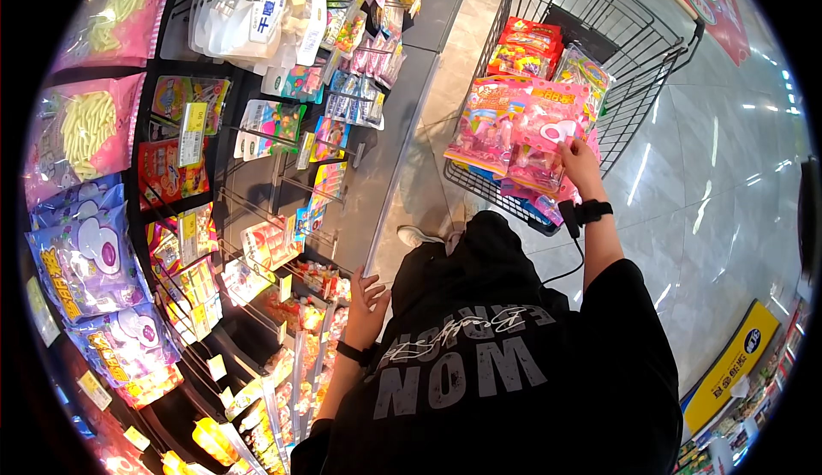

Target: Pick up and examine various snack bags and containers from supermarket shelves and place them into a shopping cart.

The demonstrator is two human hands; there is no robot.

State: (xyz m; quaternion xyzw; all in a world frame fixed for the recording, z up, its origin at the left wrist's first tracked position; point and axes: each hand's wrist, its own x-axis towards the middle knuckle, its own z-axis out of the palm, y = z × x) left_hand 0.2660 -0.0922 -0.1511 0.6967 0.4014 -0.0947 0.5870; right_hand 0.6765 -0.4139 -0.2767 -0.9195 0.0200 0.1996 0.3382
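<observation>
My right hand [583,163] pinches the edge of a pink candy bag [553,112] over a black wire shopping cart [650,86]. More packaged sweets lie in the cart around and beneath it: another pink bag [489,112], a red bag [530,35] and a clear, colourful bag [584,73]. How far the held bag rests on the others cannot be told. Low on the left, my left hand [368,301] is bare of any object, its fingers apart, near the candy shelf. Both wrists wear black bands.
A shelf rack of hanging sweets fills the left side, with purple bags [96,256], white pouches [257,12] and metal pegs [253,134] jutting out. A grey ledge [398,128] runs along it. Tiled floor [725,173] lies right of the cart. A yellow sign [732,366] stands beyond.
</observation>
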